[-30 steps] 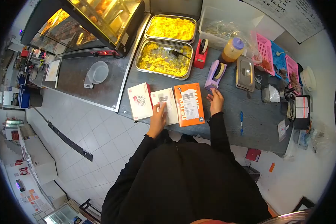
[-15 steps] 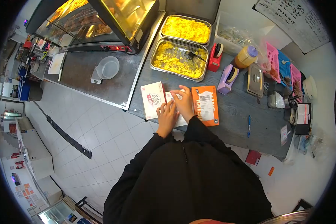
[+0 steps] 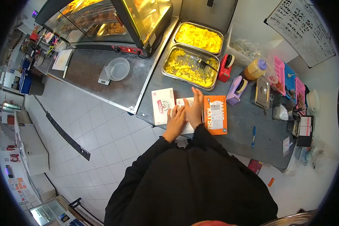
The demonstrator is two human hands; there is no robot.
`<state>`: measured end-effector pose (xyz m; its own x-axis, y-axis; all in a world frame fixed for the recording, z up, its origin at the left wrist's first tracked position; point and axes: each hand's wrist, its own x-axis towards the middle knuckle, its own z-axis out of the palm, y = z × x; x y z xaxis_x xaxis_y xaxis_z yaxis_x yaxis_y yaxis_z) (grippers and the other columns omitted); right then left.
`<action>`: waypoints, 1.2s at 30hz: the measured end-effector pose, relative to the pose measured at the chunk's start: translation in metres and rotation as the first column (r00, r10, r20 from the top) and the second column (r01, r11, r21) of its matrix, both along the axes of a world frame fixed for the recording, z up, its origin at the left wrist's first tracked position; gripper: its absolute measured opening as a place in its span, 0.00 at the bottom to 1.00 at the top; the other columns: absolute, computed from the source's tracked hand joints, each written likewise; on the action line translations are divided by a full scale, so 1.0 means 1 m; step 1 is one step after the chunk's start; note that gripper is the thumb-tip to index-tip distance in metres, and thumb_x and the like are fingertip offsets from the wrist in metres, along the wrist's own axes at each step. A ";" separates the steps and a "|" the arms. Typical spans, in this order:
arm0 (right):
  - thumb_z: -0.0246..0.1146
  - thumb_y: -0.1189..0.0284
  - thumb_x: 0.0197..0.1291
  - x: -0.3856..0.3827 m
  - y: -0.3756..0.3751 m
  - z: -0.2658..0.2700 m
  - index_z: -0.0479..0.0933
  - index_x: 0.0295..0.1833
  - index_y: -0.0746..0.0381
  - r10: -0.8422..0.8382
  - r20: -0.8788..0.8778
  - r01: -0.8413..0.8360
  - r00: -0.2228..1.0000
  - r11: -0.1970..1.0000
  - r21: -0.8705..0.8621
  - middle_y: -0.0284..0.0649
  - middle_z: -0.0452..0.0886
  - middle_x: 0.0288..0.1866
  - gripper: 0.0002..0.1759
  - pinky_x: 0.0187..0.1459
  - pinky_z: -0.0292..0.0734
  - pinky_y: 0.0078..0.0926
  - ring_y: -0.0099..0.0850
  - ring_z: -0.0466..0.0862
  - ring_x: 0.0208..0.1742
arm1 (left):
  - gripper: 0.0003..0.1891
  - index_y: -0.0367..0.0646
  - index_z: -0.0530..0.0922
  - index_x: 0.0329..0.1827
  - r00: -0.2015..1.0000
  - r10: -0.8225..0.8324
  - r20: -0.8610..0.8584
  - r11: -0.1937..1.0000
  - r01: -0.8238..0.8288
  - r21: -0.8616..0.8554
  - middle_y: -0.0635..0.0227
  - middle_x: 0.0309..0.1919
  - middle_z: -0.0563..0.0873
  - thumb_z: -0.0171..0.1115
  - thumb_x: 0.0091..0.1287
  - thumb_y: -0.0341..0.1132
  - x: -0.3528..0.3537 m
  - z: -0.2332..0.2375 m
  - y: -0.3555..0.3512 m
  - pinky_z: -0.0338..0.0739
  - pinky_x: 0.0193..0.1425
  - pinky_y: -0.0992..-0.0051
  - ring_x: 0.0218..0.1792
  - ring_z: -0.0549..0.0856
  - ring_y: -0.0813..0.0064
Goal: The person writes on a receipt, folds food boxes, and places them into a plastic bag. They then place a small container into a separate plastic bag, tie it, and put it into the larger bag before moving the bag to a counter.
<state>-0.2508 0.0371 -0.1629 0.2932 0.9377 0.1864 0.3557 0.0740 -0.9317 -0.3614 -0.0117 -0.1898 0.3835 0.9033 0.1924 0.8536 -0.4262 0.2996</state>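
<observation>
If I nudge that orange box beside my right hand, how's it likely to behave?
The orange box probably feels fairly stiff, given its straight edges and square corners. Lying flat on the counter, it seems likelier to slide than tip.

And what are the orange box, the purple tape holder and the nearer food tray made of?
The orange box looks like smooth printed cardboard: flat panels, crisp edges. The purple tape holder is probably smooth plastic, with one even colour and a moulded-looking shape. The nearer food tray seems to be shiny metal, perhaps steel: its silvery rim catches light.
</observation>
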 end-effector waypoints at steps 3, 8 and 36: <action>0.64 0.74 0.58 0.056 -0.009 0.050 0.69 0.58 0.62 -0.113 -0.037 0.118 0.993 0.979 0.167 0.45 0.65 0.60 0.22 0.52 0.72 0.28 0.35 0.70 0.59 | 0.41 0.40 0.61 0.69 0.999 -0.034 0.002 0.993 0.034 -0.113 0.66 0.68 0.65 0.68 0.52 0.44 0.000 0.002 0.012 0.40 0.73 0.46 0.73 0.56 0.57; 0.62 0.66 0.62 0.197 0.001 -0.040 0.73 0.53 0.61 -0.693 0.271 0.691 0.668 0.713 0.120 0.37 0.73 0.39 0.16 0.39 0.72 0.21 0.26 0.73 0.38 | 0.64 0.39 0.45 0.75 0.990 -0.127 -0.053 0.942 0.104 -0.320 0.53 0.70 0.58 0.75 0.38 0.54 -0.005 -0.006 0.051 0.30 0.70 0.37 0.73 0.51 0.45; 0.55 0.62 0.66 0.215 -0.008 -0.068 0.75 0.49 0.63 -0.356 -0.431 0.161 0.829 0.890 -0.427 0.33 0.77 0.29 0.16 0.27 0.72 0.19 0.23 0.75 0.24 | 0.37 0.50 0.60 0.71 0.929 -0.335 0.156 0.940 0.342 -0.019 0.66 0.73 0.58 0.63 0.58 0.44 -0.043 -0.042 -0.020 0.59 0.65 0.53 0.71 0.59 0.61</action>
<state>-0.0360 0.0289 -0.2305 0.4935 0.7831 -0.3785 -0.1923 -0.3262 -0.9256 -0.4048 -0.0320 -0.2314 0.6381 0.7339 0.2328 0.6052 -0.6651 0.4375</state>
